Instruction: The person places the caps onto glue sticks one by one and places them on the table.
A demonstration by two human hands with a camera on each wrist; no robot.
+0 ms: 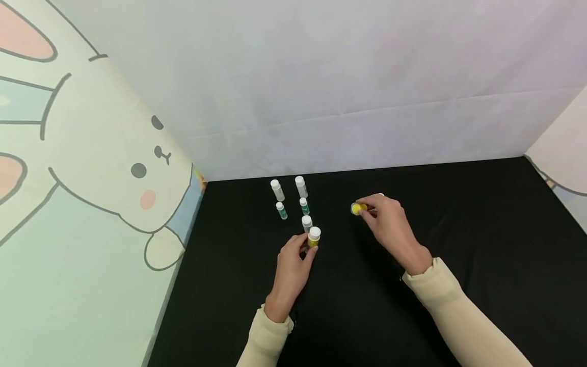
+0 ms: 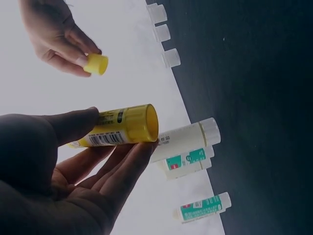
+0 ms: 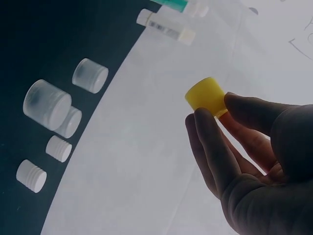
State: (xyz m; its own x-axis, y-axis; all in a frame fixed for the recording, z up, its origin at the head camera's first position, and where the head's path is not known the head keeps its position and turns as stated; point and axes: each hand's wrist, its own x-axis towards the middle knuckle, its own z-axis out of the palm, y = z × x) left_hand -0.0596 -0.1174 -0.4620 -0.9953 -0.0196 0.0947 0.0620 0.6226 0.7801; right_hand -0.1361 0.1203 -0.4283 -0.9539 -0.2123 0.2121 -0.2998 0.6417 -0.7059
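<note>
My left hand (image 1: 291,262) grips a yellow glue stick (image 2: 122,125) between thumb and fingers, its white end up in the head view. In the left wrist view its yellow rim points toward the black cloth. A small yellow cap (image 3: 205,95) is pinched by the thumb and fingertips of my right hand (image 1: 387,219), apart from the stick. Just beyond the left hand stands a white glue stick (image 1: 307,222). Farther back are two small teal-labelled glue sticks (image 1: 282,210) and two taller white glue sticks (image 1: 301,186).
A black cloth (image 1: 229,306) covers the table, with a pale wall sheet (image 1: 367,102) behind it. Loose translucent caps (image 3: 47,104) and white ribbed caps (image 3: 31,175) lie on the cloth, mostly hidden behind the right hand in the head view. A rabbit-print sheet (image 1: 91,168) borders the left.
</note>
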